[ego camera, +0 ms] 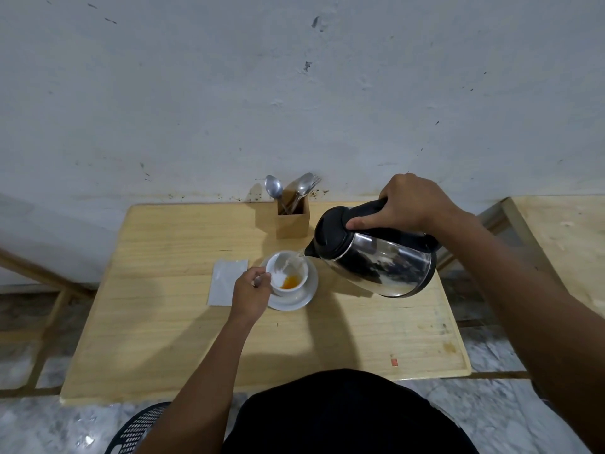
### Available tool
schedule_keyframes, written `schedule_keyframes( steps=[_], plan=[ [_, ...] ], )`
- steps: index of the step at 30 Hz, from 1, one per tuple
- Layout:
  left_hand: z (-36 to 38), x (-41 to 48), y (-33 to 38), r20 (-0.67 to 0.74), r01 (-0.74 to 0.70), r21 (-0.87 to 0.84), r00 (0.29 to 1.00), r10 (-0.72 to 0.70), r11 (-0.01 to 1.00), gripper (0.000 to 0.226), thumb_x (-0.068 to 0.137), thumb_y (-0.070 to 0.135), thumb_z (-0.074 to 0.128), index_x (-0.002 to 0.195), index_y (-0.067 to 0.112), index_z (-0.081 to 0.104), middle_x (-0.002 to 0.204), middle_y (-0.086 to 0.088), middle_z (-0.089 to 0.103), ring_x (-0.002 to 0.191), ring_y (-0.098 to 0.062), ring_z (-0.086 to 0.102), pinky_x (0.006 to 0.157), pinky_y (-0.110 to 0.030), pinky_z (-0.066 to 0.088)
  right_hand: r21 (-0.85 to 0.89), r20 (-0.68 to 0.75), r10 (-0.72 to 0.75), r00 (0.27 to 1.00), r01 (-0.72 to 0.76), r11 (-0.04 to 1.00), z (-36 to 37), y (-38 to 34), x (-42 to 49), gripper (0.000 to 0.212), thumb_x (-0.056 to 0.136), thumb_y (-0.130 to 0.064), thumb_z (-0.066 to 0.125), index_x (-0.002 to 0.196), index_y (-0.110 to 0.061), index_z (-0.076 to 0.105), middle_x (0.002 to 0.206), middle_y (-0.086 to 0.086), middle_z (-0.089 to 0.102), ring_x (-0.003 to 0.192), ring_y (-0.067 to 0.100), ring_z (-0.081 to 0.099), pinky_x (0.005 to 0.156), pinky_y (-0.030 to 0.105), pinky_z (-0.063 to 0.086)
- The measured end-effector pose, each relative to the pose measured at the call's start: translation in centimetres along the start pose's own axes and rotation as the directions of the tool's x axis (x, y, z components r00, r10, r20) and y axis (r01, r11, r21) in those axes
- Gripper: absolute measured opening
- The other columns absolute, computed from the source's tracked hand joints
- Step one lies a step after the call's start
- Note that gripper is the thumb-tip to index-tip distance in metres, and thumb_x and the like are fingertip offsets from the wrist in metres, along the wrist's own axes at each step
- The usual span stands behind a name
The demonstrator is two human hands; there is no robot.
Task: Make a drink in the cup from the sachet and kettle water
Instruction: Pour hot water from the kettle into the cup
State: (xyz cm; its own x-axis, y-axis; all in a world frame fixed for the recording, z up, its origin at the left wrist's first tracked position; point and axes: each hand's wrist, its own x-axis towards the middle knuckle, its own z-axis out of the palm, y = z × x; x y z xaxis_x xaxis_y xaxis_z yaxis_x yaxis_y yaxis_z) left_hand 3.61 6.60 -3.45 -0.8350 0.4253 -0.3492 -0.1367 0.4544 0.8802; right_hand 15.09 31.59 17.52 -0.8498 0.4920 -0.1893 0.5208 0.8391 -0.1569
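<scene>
Right hand (412, 204) clamped around the black handle of the kettle (376, 260), thumb laid straight along the lid. The kettle is tilted to the right of the cup (288, 291), with its spout just above the cup's far rim. Left hand (250, 291) closed at the cup's left side, fingers curled on what appears to be its handle, steadying it.

The cup stands on a saucer (304, 298) on the table (183, 339). A thin stream of water (299, 256) runs from the spout into it. The sachet (224, 283) lies flat just left of the cup, partly under the left hand. Orange matter sits at the bottom of the cup, so the sachet's contents are judged to be already in. Pouring is under way and the cup is far from full. Filling, setting the kettle down and probably stirring remain. Spoons (274, 188) stand in a wooden holder (293, 221) behind the cup.

Hard to make out: the small grey piece between the left fingers could be the cup's handle or a spoon. Whether the sachet is torn open cannot be seen. The kettle's water level is hidden.
</scene>
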Motion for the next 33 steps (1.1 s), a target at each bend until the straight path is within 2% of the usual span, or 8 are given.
schedule_keyframes(
  steps=[6, 10, 20, 23, 28, 33],
  plan=[
    [-0.1, 0.0, 0.1, -0.004, -0.003, 0.018, 1.0, 0.003, 1.0, 0.01, 0.094, 0.021, 0.056, 0.101, 0.018, 0.063, 0.1, -0.006, 0.062, 0.084, -0.022, 0.061, 0.083, -0.045, 0.056, 0.006, 0.004, -0.004, 1.0, 0.004, 1.0, -0.4, 0.3, -0.4, 0.081, 0.044, -0.092, 0.054, 0.047, -0.013, 0.039, 0.044, -0.002, 0.035, 0.044, 0.017, 0.04, 0.049, 0.026, 0.03],
    [-0.1, 0.0, 0.1, -0.008, 0.0, 0.024, 1.0, 0.0, 1.0, 0.016, 0.094, 0.021, 0.056, 0.105, 0.013, 0.064, 0.097, -0.005, 0.062, 0.082, -0.021, 0.061, 0.083, -0.047, 0.057, -0.011, 0.014, -0.005, 1.0, 0.005, 1.0, -0.5, 0.5, -0.6, 0.08, 0.047, -0.09, 0.057, 0.047, -0.013, 0.039, 0.045, -0.002, 0.035, 0.045, 0.017, 0.04, 0.049, 0.026, 0.029],
    [-0.3, 0.1, -0.1, 0.007, -0.014, 0.041, 1.0, 0.013, 0.999, 0.014, 0.094, 0.021, 0.055, 0.104, 0.016, 0.064, 0.099, -0.008, 0.064, 0.088, -0.026, 0.064, 0.083, -0.047, 0.057, -0.017, 0.011, 0.002, 1.0, -0.002, 1.0, -0.4, 0.9, -1.0, 0.08, 0.047, -0.091, 0.058, 0.048, -0.013, 0.04, 0.044, -0.002, 0.037, 0.045, 0.016, 0.041, 0.049, 0.026, 0.03],
    [-0.3, 0.1, -0.1, 0.007, -0.009, 0.043, 1.0, 0.009, 0.999, 0.011, 0.095, 0.021, 0.055, 0.103, 0.018, 0.063, 0.095, -0.004, 0.062, 0.08, -0.023, 0.063, 0.08, -0.047, 0.057, -0.016, 0.014, 0.004, 1.0, -0.004, 1.0, -0.5, 0.9, -1.1, 0.079, 0.049, -0.089, 0.059, 0.047, -0.013, 0.039, 0.044, -0.002, 0.036, 0.044, 0.016, 0.041, 0.048, 0.026, 0.029],
    [-0.2, 0.1, 0.1, 0.003, -0.008, 0.047, 1.0, 0.008, 0.999, 0.019, 0.095, 0.021, 0.055, 0.109, 0.012, 0.064, 0.097, -0.006, 0.062, 0.083, -0.021, 0.062, 0.081, -0.044, 0.057, -0.016, 0.02, -0.004, 1.0, 0.005, 1.0, -0.6, 0.8, -1.1, 0.081, 0.045, -0.092, 0.054, 0.048, -0.012, 0.045, 0.045, -0.002, 0.039, 0.045, 0.016, 0.042, 0.048, 0.025, 0.03],
    [0.0, 0.0, 0.0, -0.01, -0.008, 0.043, 1.0, 0.009, 0.999, 0.017, 0.095, 0.02, 0.055, 0.107, 0.012, 0.064, 0.095, -0.005, 0.062, 0.085, -0.022, 0.061, 0.082, -0.045, 0.056, -0.016, 0.015, -0.007, 1.0, 0.008, 1.0, -0.5, 0.8, -1.0, 0.089, 0.039, -0.096, 0.048, 0.056, -0.009, 0.059, 0.046, -0.002, 0.044, 0.047, 0.016, 0.047, 0.05, 0.026, 0.034]
  ],
)
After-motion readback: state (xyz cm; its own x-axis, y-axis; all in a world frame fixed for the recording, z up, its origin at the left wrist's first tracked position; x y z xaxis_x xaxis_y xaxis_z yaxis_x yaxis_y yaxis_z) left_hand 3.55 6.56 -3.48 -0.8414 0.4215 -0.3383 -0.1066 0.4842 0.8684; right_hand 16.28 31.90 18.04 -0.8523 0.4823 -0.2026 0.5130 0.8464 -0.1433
